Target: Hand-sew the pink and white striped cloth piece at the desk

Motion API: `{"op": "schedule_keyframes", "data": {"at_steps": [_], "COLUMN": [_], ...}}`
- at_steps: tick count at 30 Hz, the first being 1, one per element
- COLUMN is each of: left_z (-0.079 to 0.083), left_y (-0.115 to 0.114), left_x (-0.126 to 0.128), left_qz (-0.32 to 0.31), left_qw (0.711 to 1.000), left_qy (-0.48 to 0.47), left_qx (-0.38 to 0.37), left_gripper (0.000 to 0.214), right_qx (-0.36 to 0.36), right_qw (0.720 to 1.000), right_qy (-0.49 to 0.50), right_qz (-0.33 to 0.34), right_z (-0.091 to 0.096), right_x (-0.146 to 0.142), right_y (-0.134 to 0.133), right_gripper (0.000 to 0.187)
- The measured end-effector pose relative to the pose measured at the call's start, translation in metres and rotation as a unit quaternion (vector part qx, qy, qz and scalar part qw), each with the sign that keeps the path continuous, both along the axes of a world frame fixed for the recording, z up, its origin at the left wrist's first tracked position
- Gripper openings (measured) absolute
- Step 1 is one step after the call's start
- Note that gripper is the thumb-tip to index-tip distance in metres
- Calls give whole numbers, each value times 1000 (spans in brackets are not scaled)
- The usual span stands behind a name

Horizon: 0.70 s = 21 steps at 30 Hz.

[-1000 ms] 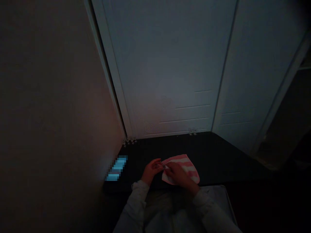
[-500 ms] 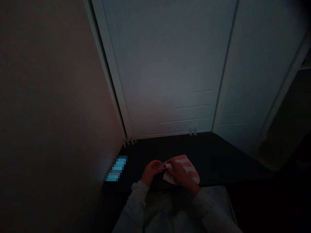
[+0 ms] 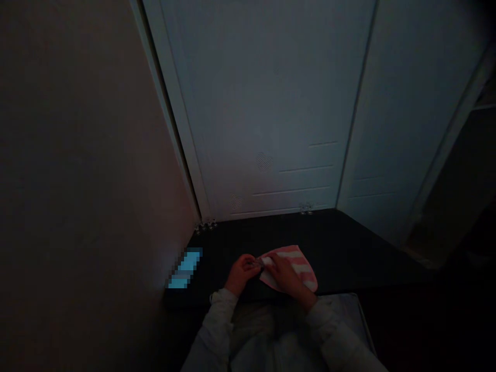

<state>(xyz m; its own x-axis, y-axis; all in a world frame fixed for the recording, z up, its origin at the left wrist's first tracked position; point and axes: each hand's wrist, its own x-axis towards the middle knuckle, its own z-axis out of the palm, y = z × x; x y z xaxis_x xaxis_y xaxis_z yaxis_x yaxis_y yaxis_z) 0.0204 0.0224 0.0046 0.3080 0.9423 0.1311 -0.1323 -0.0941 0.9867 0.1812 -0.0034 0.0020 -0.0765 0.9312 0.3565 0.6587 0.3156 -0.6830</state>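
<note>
My left hand (image 3: 243, 272) has its fingers closed around a small, clear, glass-like piece (image 3: 259, 263); most of it is hidden and the dim light blurs its shape. A pink-and-white striped cloth (image 3: 298, 263) lies on the dark tabletop under my right hand (image 3: 282, 272). The fingers of that hand pinch a white fold of the cloth right beside the clear piece. Both hands are close together near the table's front edge.
Several small clear pieces (image 3: 205, 226) stand at the back left corner of the black table (image 3: 248, 235), and a few more clear pieces (image 3: 306, 208) by the back panel (image 3: 263, 113). A lit, pixelated phone-like screen (image 3: 185, 268) lies by the left wall (image 3: 96, 181).
Little differs. My fingers have shifted slightly around the clear piece and the cloth's fold, and the whole view has moved a touch.
</note>
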Motion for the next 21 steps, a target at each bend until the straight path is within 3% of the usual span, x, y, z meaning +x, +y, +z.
{"op": "schedule_keyframes", "data": {"at_steps": [6, 11, 21], "left_z": [0, -1, 3], "left_y": [-1, 2, -1], "left_x": [-1, -1, -1], "left_qz": [-20, 4, -9], "left_qw": [999, 1000, 1000], "left_qy": [29, 21, 22], "left_qx": [-1, 3, 0], "left_gripper": [37, 34, 31], "right_qx": [-9, -19, -39], "right_qw": [999, 1000, 999], "right_qy": [44, 24, 32], "right_qz": [-6, 8, 8], "right_z": [-2, -1, 1], "right_x": [2, 4, 4], "right_y": [2, 1, -1], "right_gripper": [25, 25, 10]}}
